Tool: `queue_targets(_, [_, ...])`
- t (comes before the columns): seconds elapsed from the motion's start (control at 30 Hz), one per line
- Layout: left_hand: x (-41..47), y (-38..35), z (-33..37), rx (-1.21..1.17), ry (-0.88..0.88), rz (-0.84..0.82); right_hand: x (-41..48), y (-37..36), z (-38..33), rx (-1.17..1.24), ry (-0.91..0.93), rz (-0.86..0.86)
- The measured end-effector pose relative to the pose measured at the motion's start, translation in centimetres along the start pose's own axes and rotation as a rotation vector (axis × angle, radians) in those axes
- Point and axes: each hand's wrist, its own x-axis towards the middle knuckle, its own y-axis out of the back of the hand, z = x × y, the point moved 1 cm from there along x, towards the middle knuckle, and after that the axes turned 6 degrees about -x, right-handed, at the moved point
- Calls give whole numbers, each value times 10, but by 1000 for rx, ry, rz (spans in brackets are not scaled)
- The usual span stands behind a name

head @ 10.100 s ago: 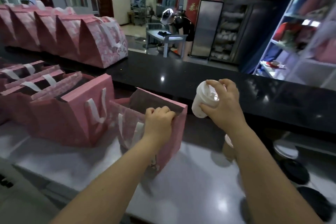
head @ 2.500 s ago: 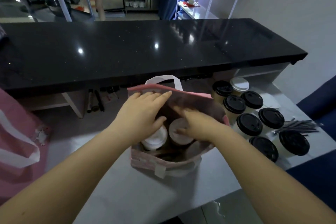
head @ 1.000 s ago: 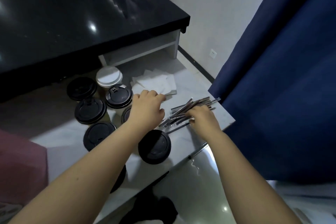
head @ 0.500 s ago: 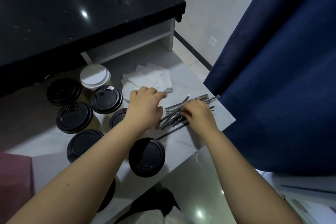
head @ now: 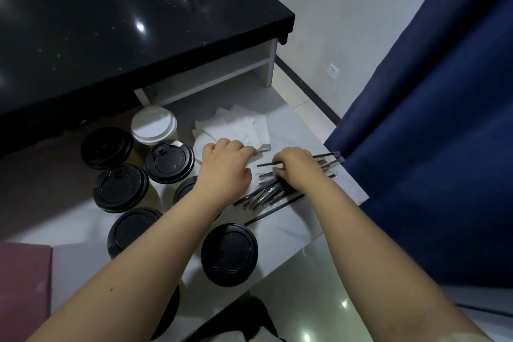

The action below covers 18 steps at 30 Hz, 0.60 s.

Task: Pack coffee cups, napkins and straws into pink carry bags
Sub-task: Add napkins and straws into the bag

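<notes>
Black straws (head: 265,194) lie in a loose pile near the right edge of the white counter (head: 288,233). My right hand (head: 297,171) is on top of the pile, fingers curled around a few of the straws. White napkins (head: 236,125) are stacked just behind. My left hand (head: 224,169) rests on their near corner with its fingers curled onto a napkin. Several coffee cups stand to the left, most with black lids (head: 229,254) and one with a white lid (head: 154,125). A corner of a pink carry bag (head: 23,286) shows at the bottom left.
A black glossy countertop (head: 125,16) overhangs the back of the white counter. A dark blue curtain (head: 433,147) hangs close on the right, just past the counter's edge. Shiny floor shows below the front edge.
Ten seconds ago I was putting cups into the pink bag. Over the last second both hands have stayed at the napkins and straws, and the right hand's fingers have closed tighter on the straws.
</notes>
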Motion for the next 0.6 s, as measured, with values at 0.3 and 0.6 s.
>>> queue_targets(0.3, [-6,3,-4,-7,11,25,0,-10,-22,-39,-1,9])
queue_targets(0.6, [-22,38,-9,5,38,141,-10,25,-36,12,78,230])
